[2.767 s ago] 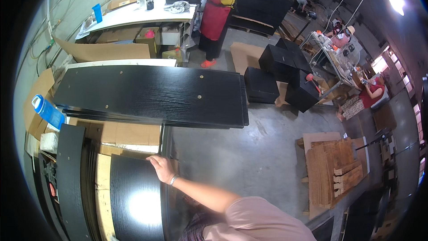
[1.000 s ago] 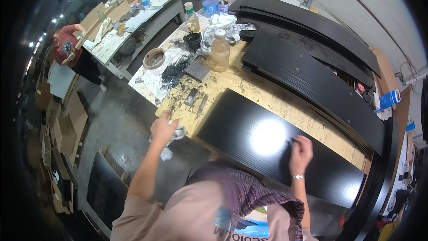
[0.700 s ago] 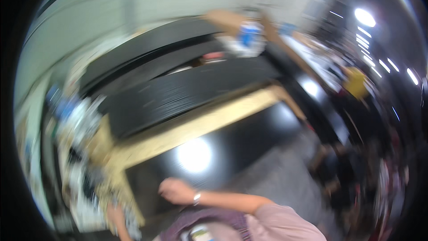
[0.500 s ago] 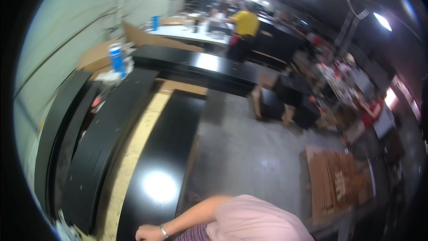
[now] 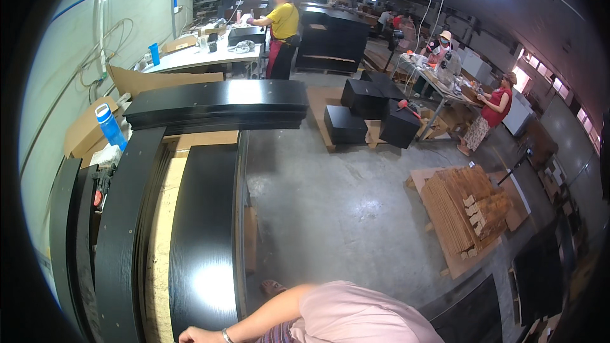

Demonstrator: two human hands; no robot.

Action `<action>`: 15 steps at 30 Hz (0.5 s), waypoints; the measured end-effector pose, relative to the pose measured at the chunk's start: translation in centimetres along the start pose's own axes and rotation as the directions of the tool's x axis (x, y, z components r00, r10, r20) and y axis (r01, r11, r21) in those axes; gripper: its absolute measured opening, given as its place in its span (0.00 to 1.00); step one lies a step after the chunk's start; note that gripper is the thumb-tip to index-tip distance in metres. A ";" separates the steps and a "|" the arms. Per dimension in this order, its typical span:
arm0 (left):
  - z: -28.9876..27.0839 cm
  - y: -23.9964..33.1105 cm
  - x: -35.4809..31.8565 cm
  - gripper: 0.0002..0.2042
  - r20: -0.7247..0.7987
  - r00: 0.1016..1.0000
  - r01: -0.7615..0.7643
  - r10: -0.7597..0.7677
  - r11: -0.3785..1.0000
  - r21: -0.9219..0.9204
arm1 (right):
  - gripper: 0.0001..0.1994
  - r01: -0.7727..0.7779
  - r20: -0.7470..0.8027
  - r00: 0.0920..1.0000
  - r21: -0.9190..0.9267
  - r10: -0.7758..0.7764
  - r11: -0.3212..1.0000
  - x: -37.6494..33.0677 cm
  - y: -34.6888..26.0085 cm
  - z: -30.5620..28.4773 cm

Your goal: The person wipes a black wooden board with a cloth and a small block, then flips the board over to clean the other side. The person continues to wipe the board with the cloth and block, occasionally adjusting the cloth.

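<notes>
Only my right hand shows, low in the picture at the near end of a long black panel with a glossy top. A bracelet circles the wrist. The lower edge cuts off the fingers, so what they touch or hold is hidden. My left hand is out of view. Left of the panel runs a strip of pale yellowish board, then a stack of long black boards. More black panels lie crosswise at the far end.
A blue bottle stands at the far left beside cardboard. Stacked brown boards lie on the floor to the right, with black boxes farther back. A person in yellow and one in red work at tables.
My view has swung to the right, so the panels sit farther left and the right side of the room shows more sharply. My right hand has shifted slightly left and lower in the picture.
</notes>
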State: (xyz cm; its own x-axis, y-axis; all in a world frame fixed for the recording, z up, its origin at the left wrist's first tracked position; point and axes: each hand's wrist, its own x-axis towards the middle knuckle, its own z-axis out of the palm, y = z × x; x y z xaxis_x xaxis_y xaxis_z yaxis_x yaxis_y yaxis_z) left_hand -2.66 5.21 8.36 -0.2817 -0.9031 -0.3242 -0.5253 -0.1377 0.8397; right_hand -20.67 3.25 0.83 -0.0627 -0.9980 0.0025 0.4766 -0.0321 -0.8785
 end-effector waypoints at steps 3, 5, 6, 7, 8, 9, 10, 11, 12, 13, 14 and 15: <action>-0.7 4.1 -3.0 0.13 -0.060 0.996 0.068 -0.060 0.987 0.146 | 0.03 -0.043 -0.024 0.999 0.029 0.043 0.999 0.7 -1.7 -0.9; -3.5 -2.1 -2.8 0.16 0.002 0.994 -0.103 0.106 0.962 0.252 | 0.05 0.049 0.033 0.998 -0.040 -0.048 0.998 1.9 -0.4 -1.2; -3.5 -2.1 -3.1 0.16 -0.055 0.995 -0.070 0.083 0.977 0.201 | 0.05 0.043 0.063 0.997 -0.026 -0.041 0.999 1.9 -0.5 -0.4; -3.2 -2.0 -3.5 0.16 -0.120 0.991 -0.041 0.059 0.988 0.146 | 0.07 0.032 0.098 0.995 -0.013 -0.031 0.999 2.0 -0.8 0.2; -3.4 -2.4 -3.9 0.16 -0.178 0.983 -0.027 0.044 0.995 0.096 | 0.10 0.033 0.117 0.993 -0.107 -0.020 0.994 2.1 -0.9 0.5; -3.9 -2.9 -4.3 0.16 -0.237 0.971 -0.023 0.034 0.999 0.050 | 0.13 0.035 0.142 0.990 -0.196 -0.007 0.980 2.5 -0.6 1.2; -4.4 -3.7 -4.7 0.15 -0.302 0.953 -0.024 0.021 1.000 -0.006 | 0.17 0.035 0.179 0.984 -0.283 0.016 0.959 2.7 -0.2 2.2; -4.9 -4.8 -5.6 0.15 -0.373 0.928 -0.027 0.004 0.998 -0.057 | 0.22 0.097 0.225 0.974 -0.474 0.014 0.875 3.6 1.7 2.1; -6.0 -7.1 -7.6 0.15 -0.468 0.883 -0.029 -0.027 0.993 -0.111 | 0.20 0.091 0.290 0.954 -0.513 0.072 0.853 2.4 -0.9 3.9; -6.3 -9.7 -8.7 0.15 -0.539 0.841 -0.053 -0.050 0.983 -0.173 | 0.20 0.204 0.351 0.936 -0.518 -0.011 0.831 2.4 0.8 4.3; -7.1 -12.3 -11.0 0.16 -0.616 0.784 -0.074 -0.079 0.973 -0.218 | 0.18 0.064 0.357 0.925 -0.481 0.129 0.874 2.0 -0.5 5.4; -6.6 -10.4 -12.2 0.16 -0.676 0.731 -0.098 -0.093 0.966 -0.239 | 0.17 -0.054 0.334 0.905 -0.528 0.265 0.848 2.1 -2.5 6.5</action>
State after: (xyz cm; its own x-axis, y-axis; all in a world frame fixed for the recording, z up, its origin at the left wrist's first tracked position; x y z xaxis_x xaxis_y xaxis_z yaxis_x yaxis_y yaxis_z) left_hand 11.54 14.96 6.46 0.3855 -0.9225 -0.0205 -0.2883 -0.1416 0.9470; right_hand -16.31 0.87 6.19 0.3620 -0.9295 -0.0712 -0.0555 0.0548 -0.9970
